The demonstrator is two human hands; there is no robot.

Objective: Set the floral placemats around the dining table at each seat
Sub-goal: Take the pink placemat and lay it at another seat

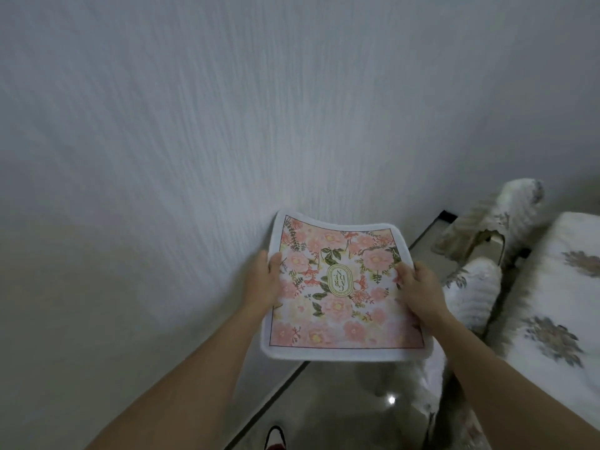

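Note:
A floral placemat (337,306), pink flowers with a white border and a green oval label in its middle, is held flat in the air in front of a white wall. My left hand (264,280) grips its left edge, thumb on top. My right hand (418,287) grips its right edge the same way. At the far right lies the dining table (558,306) under a white cloth printed with grey-brown flowers. No placemat shows on the visible part of the table.
A textured white wall (194,141) fills the left and centre, close ahead. Chairs with white fluffy covers (477,287) stand between the wall and the table. Glossy grey floor (341,410) runs below. The tip of a red and black shoe (276,438) shows at the bottom edge.

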